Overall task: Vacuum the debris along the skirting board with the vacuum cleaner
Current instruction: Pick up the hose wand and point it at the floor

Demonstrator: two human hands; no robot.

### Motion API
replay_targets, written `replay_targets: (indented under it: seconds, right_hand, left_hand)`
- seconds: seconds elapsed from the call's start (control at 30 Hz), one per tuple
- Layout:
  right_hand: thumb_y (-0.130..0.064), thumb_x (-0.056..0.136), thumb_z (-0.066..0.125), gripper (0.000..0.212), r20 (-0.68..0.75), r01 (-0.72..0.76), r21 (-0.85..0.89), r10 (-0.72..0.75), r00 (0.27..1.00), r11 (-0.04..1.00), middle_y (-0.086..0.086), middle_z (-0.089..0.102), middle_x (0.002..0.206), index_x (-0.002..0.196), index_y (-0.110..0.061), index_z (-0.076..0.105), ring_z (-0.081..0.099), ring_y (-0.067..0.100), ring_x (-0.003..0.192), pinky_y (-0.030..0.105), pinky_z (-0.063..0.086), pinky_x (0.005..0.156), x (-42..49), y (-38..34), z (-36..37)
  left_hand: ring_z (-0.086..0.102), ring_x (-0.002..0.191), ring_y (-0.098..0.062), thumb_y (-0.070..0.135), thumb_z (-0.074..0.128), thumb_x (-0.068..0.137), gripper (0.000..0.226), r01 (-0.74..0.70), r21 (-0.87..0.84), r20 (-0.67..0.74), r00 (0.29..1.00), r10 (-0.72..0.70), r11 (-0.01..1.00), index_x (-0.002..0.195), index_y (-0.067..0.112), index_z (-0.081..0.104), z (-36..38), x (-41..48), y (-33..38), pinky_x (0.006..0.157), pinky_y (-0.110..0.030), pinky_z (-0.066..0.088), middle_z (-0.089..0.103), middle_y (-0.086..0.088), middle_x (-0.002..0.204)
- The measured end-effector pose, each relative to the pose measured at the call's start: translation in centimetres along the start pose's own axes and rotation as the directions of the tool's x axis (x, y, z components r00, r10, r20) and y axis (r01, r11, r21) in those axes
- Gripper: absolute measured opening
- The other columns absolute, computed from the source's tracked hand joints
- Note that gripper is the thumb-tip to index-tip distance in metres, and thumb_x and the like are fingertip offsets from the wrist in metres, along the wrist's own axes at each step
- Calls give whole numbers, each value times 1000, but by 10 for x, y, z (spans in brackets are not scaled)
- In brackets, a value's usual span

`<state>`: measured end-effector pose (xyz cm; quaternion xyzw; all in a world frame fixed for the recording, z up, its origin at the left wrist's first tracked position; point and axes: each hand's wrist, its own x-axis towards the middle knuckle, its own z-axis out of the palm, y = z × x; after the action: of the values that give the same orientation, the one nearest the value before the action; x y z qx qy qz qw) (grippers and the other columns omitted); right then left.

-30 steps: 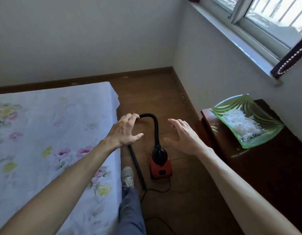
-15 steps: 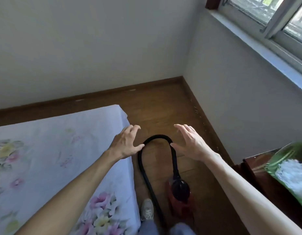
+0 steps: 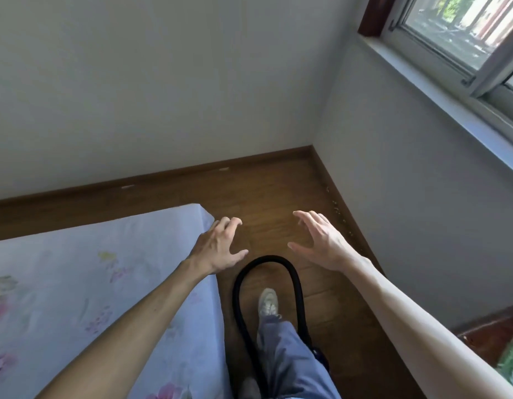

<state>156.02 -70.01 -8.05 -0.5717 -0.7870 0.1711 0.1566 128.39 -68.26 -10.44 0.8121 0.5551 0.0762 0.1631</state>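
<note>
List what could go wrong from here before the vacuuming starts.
The black hose loops around the stepping foot, so a trip or snag seems likely. Both the left hand and right hand are empty, leaving the hose uncontrolled. The white specks hug the skirting board, easy to miss.

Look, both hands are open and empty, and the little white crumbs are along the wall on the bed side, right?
Not quite. The left hand and right hand are open and empty, but the head view shows the white crumbs along the skirting board under the window, not on the bed side.
</note>
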Motion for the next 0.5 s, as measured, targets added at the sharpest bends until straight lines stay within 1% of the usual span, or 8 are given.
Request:
replay_targets:
  seconds: [0.1, 0.2, 0.3, 0.5]
  right_hand:
    - [-50, 83, 69, 75, -8, 8, 4, -8, 1000, 1000, -3, 54, 115, 143, -17, 41, 49, 14, 105, 31, 48, 90, 44, 20, -1]
    - [-50, 83, 69, 75, -17, 3, 21, -2, 1000, 1000, -3, 54, 115, 144, -17, 40, 49, 13, 105, 29, 48, 89, 90, 48, -5]
    - [-50, 84, 68, 75, -24, -8, 29, 9, 1000, 1000, -2, 55, 116, 144, -15, 41, 49, 14, 104, 30, 49, 88, 132, 80, -14]
    - [-53, 84, 65, 74, -14, -54, 38, 55, 998, 998, -1, 55, 116, 143, -15, 41, 51, 16, 105, 32, 50, 88, 200, 137, -40]
  left_hand:
    - [52, 109, -19, 52, 66, 78, 64, -4, 12, -16, 1000, 4, 1000, 129, 21, 42, -6, 44, -10, 77, -37, 55, 52, 1, 118]
    - [52, 108, -19, 51, 66, 78, 63, -9, 21, -3, 1000, 9, 1000, 128, 21, 42, -10, 100, -14, 77, -38, 55, 52, 1, 117]
    - [52, 110, -19, 52, 66, 79, 63, -32, 47, 20, 999, 31, 998, 128, 22, 42, -14, 161, -13, 79, -39, 54, 51, 2, 118]
    - [51, 110, -17, 54, 64, 78, 61, -86, 72, 49, 995, 82, 994, 126, 24, 41, -28, 269, 0, 74, -38, 53, 51, 5, 116]
